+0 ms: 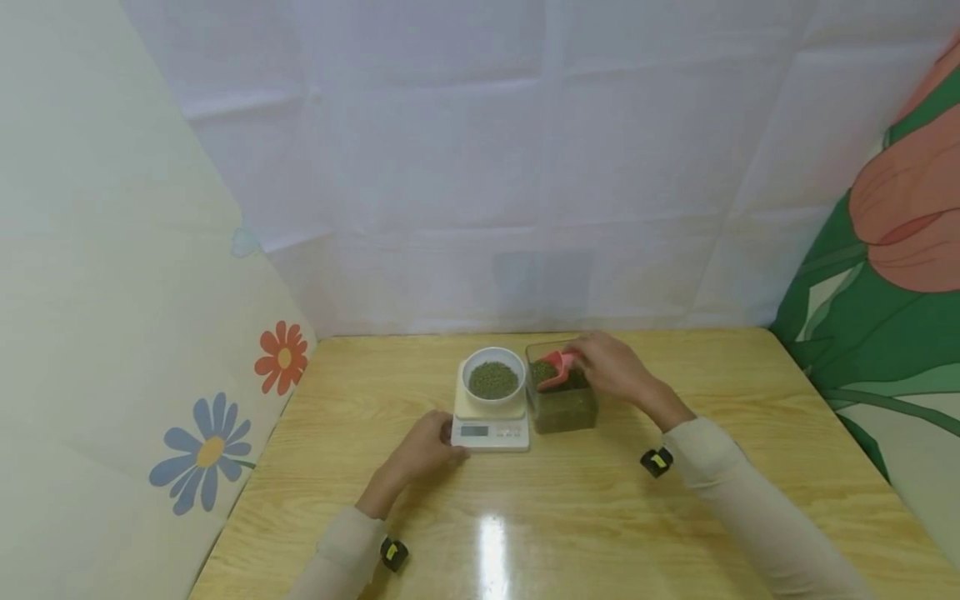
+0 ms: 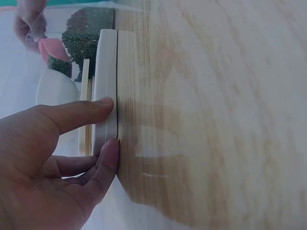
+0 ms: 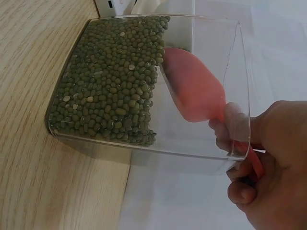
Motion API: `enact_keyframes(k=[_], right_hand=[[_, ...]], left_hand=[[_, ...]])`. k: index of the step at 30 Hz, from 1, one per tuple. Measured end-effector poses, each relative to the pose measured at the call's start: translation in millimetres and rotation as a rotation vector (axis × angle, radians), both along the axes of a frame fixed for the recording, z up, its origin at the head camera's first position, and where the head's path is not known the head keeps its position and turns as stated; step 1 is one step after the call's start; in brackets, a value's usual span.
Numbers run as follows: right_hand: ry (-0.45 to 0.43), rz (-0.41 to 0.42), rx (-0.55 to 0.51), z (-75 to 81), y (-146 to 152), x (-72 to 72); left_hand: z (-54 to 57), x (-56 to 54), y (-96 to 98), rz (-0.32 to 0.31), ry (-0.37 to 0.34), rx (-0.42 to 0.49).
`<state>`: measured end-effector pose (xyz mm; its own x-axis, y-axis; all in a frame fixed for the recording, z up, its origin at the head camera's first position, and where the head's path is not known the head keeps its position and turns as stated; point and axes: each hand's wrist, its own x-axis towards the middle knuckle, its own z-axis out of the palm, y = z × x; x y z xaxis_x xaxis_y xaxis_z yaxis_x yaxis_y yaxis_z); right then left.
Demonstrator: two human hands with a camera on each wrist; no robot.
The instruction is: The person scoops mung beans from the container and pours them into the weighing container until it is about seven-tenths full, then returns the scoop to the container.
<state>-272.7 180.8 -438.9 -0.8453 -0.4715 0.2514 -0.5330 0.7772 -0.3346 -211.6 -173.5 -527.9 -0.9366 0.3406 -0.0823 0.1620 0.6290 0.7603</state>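
Note:
A white digital kitchen scale (image 1: pixel 490 435) carries a white bowl (image 1: pixel 468 392) holding green mung beans (image 1: pixel 492 380). My left hand (image 1: pixel 426 446) grips the scale's front left corner, the thumb and fingers bent about its edge in the left wrist view. At the scale's right, a clear square container (image 1: pixel 564 412) is partly filled with mung beans (image 3: pixel 110 86). My right hand (image 1: pixel 611 367) holds a pink scoop (image 3: pixel 196 88) by its handle at the container's rim. The scoop's head is inside, above the bean level, with beans in it in the left wrist view.
Scale and container stand on a wood-grain table (image 1: pixel 360 375). Behind is a white cloth backdrop (image 1: pixel 420 167). Flower-printed panels flank the table at left (image 1: pixel 90 333) and right (image 1: pixel 900 333). A small dark band (image 1: pixel 657 462) is by the right cuff, another (image 1: pixel 393 552) by the left.

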Motion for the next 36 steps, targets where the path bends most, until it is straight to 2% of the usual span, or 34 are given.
enact_keyframes(k=[18, 26, 36], right_hand=[[-0.003, 0.006, -0.095, -5.4, 7.4, -0.4], [-0.031, -0.009, -0.138, -7.7, 10.3, 2.4], [-0.06, -0.048, -0.179, -11.4, 13.2, 4.1]], left_hand=[[-0.6, 0.5, 0.8, 0.015, 0.009, -0.005], [-0.9, -1.2, 0.4, -0.006, 0.0, 0.009], [0.1, -0.5, 0.4, -0.003, -0.003, 0.002]])
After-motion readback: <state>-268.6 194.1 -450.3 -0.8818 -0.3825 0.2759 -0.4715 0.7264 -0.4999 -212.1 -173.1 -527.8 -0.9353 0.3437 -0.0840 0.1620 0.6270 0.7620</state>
